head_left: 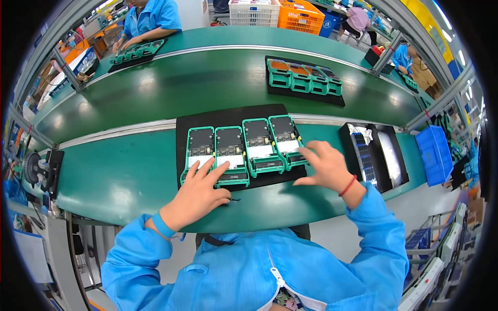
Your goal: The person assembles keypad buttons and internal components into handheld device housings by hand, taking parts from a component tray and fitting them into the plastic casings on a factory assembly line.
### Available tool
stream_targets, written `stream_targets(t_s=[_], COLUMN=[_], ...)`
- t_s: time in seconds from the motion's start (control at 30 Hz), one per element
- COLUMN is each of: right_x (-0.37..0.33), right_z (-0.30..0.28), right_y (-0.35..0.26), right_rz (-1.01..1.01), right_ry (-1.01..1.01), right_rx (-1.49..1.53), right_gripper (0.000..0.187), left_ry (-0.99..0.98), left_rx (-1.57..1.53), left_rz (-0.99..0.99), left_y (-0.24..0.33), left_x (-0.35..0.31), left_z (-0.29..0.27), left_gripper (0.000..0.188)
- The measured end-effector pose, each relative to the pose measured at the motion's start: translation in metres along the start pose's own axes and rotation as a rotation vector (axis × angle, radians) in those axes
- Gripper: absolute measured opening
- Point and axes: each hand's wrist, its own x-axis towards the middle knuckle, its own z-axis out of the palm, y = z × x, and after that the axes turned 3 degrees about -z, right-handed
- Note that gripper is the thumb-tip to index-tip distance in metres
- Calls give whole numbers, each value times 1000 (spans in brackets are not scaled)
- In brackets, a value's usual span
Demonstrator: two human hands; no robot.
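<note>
Several green-framed electronic units (258, 145), with black plates and white labels inside, lie side by side on a black mat (231, 115) in front of me. My left hand (199, 193) is open, its fingers spread over the lower ends of the two left units and its fingertips at their white labels. A small dark tip pokes out beside its thumb; what it belongs to I cannot make out. At the lower right corner of the rightmost unit (284, 136), my right hand (328, 167) is open, thumb apart, fingertips near or touching the green frame.
A black box (358, 155) with dark blue-dotted strips stands right, near a blue bin (433, 155). Beyond the metal rail, the green conveyor (207, 78) carries another mat of similar units (303, 78). Across it, a person's hands work on units (137, 51). A black reel (33, 170) sits left.
</note>
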Motion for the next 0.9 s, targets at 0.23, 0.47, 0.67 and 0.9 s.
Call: stream_targets(t_s=[0.23,0.47,0.67,0.9], right_x=[36,46,54,77], right_z=[47,49,50,7], right_y=[16,7,-2,46], right_rz=[-325,-319,-305,595], right_ry=[-104,-226,-231,261], right_rx=[65,33,85,858], right_gripper=[64,45,41,31], left_ry=[2,-74,-165,657], left_rx=[131,162,211,-579], left_rz=[110,75,63,-403], left_y=[-12,-14,-20,-71], left_x=[10,17,22,40], left_z=[8,11,7,-45], left_gripper=[18,14,12,14])
